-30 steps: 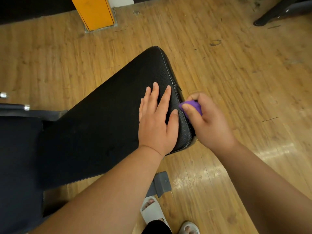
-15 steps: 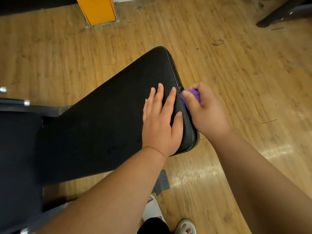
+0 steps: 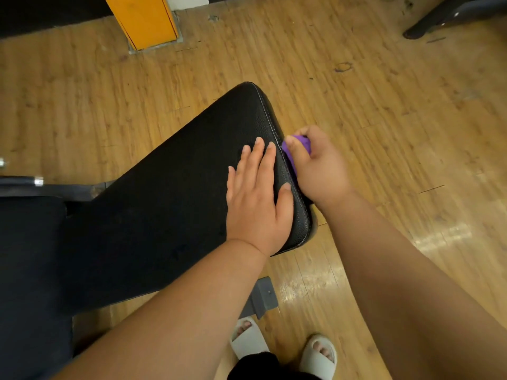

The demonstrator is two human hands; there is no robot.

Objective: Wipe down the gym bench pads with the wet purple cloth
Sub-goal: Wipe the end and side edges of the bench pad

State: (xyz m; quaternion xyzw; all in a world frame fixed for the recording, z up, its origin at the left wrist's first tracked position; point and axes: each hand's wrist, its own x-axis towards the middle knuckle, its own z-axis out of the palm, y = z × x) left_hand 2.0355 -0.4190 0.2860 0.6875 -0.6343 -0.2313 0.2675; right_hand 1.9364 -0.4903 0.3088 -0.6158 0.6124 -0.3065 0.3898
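A long black padded bench back [image 3: 170, 193] runs from the left toward the centre, its stitched end edge facing right. My left hand [image 3: 258, 198] lies flat on the pad near that end, fingers straight. My right hand [image 3: 318, 165] grips a bunched purple cloth [image 3: 297, 148] and holds it against the pad's right side edge. Only a small part of the cloth shows between thumb and fingers. A second black pad [image 3: 27, 270] sits at the far left.
Wooden floor surrounds the bench. An orange post [image 3: 142, 20] stands at the top left. Dark equipment legs [image 3: 450, 15] cross the top right corner. A grey bench foot [image 3: 260, 297] and my two white slippers [image 3: 249, 338] are below the pad. A metal bar [image 3: 22, 182] sticks out at left.
My right hand with the cloth has slid along the pad's side edge away from me. The left hand stays flat on the pad.
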